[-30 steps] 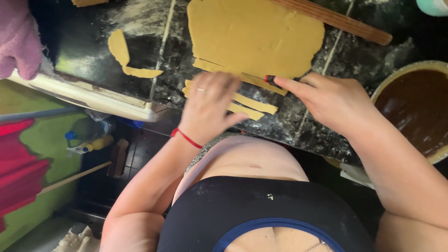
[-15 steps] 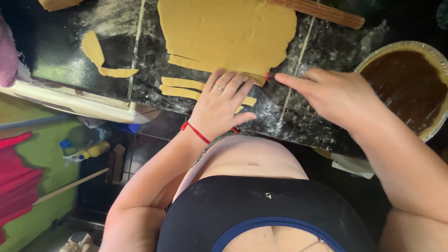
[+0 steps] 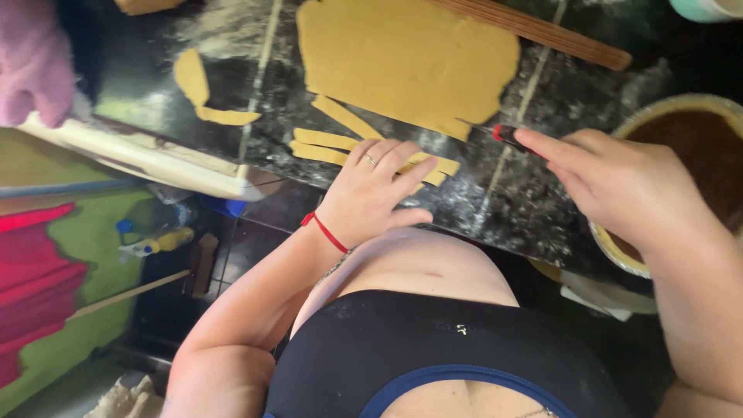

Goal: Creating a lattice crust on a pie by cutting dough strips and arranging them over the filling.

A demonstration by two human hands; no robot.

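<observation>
Here, the left hand point(image 3: 371, 193) lies flat, fingers spread wide, pressing on a few cut dough strips point(image 3: 325, 145) that rest on the dark speckled surface point(image 3: 503, 209). A red string circles that wrist. The right hand point(image 3: 627, 186) has its fingers closed around a small knife with a red and black handle point(image 3: 507, 135), forefinger stretched along it; the thin blade touches the lower edge of the rolled-out dough sheet point(image 3: 406, 58), just right of the strips. The sheet is tan, flat and irregular, and lies in the middle of the surface. Beyond it a long wooden rolling stick point(image 3: 542, 32) runs slantwise. To the left, apart from the sheet, lies a curved dough trimming point(image 3: 197, 89). At the right edge a round pie tin point(image 3: 619, 259) lined with pastry holds a dark brown filling. A pink fuzzy cloth point(image 3: 35, 62) shows at the upper left. Below the surface's edge, down on the floor, lies a small yellow bottle with a blue cap point(image 3: 151, 241); its label is too small to tell.
</observation>
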